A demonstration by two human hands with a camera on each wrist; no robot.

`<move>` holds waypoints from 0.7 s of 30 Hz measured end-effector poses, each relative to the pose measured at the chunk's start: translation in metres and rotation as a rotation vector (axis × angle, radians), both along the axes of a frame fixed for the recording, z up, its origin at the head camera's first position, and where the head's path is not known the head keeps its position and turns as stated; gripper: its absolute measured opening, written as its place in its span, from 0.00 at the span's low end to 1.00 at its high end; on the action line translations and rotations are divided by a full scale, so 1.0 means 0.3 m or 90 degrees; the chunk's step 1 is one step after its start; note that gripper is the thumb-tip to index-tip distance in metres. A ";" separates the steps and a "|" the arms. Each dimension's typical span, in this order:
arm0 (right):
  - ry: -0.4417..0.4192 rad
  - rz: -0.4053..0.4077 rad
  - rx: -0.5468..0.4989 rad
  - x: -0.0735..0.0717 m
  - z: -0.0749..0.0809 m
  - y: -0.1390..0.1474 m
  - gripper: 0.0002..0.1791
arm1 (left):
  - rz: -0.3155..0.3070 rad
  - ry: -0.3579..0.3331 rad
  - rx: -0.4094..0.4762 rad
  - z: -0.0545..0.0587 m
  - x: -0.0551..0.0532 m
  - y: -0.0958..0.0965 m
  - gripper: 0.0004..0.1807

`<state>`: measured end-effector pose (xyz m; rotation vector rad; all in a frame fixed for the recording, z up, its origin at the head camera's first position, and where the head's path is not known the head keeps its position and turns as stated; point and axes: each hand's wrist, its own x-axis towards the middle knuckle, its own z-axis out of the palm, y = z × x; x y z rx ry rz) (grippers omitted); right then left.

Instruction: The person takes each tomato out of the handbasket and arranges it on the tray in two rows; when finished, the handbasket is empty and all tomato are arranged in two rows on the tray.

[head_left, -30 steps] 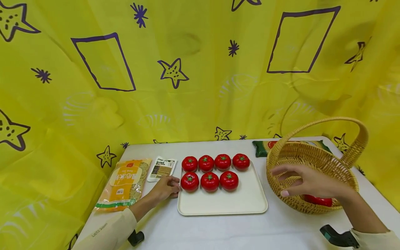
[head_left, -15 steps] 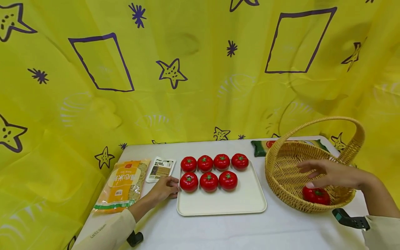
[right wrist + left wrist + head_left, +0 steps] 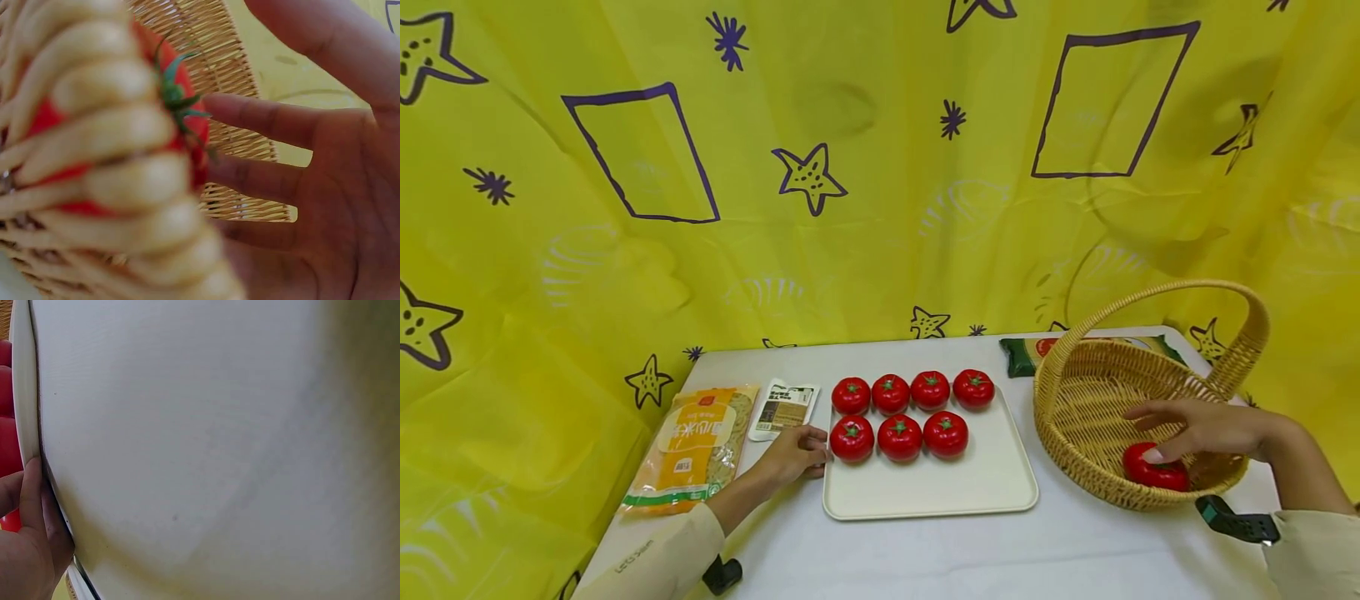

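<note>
My left hand (image 3: 793, 454) grips the left edge of a cream tray (image 3: 932, 492), its fingers at the rim in the left wrist view. Two rows of red tomatoes (image 3: 900, 438), several in all, sit on the tray with green stems up. On the right, my right hand (image 3: 1210, 429) reaches over the near side of a wicker basket (image 3: 1078, 446) with a tall handle. Under it in the basket lies a red tomato (image 3: 1150, 471). The right wrist view shows the fingers extended, tips close by that tomato's green stem (image 3: 178, 94), partly behind the blurred basket rim.
An orange and clear food bag (image 3: 692, 446) lies at the left of the white table (image 3: 925, 558), beside a small white packet (image 3: 784, 408). Behind the basket lies a green packet (image 3: 1021, 357). A yellow patterned curtain (image 3: 865, 250) hangs along the back.
My right hand has moved from the basket's left side to the right and down to the tomato inside. The left hand stays at the tray edge.
</note>
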<state>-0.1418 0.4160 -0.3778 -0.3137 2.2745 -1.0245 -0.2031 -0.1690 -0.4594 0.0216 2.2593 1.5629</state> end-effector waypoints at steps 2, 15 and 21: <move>-0.040 -0.015 -0.028 0.004 -0.008 -0.005 0.40 | 0.002 0.000 0.000 -0.001 0.000 -0.001 0.17; -0.106 -0.030 -0.087 -0.002 -0.014 -0.045 0.35 | 0.002 0.008 -0.008 0.001 0.006 0.006 0.18; -0.079 -0.033 -0.068 -0.021 -0.008 -0.078 0.37 | 0.008 0.006 -0.015 0.008 0.004 0.010 0.18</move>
